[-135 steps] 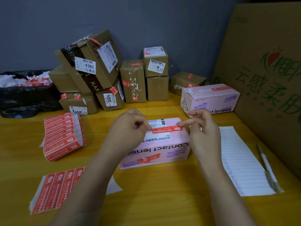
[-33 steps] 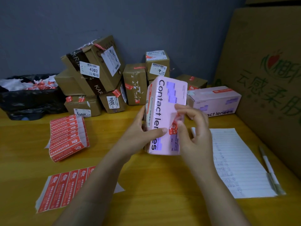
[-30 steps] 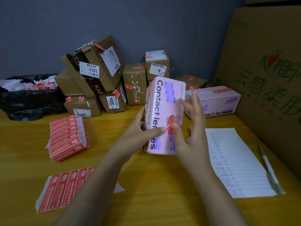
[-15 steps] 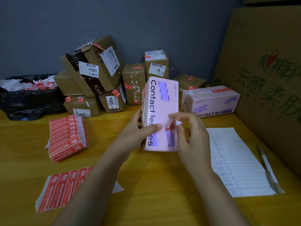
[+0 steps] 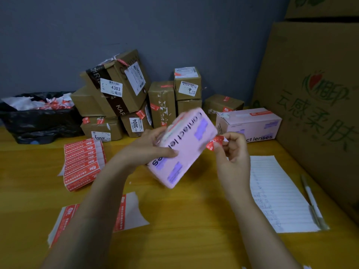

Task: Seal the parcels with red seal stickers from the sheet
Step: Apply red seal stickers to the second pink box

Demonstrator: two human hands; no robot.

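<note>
The step in hand seems to be the placing of a seal on the pink box (image 5: 186,144). To do it well, the left hand (image 5: 153,150) should hold the box steady. The red sticker (image 5: 214,142) should go flat across the flap seam, half on each face, and be pressed from the middle outward (it looks a little crumpled, so it may fold onto itself).

The left hand grips the box, tilted above the table (image 5: 184,220), with the thumb across the front face. The right hand (image 5: 233,152) pinches the sticker between thumb and forefinger, the other fingers curled. The sticker is just beside the right edge of the box. Whether it touches the box, I cannot tell. The sticker sheet (image 5: 83,164) lies well apart, on the left.
</note>
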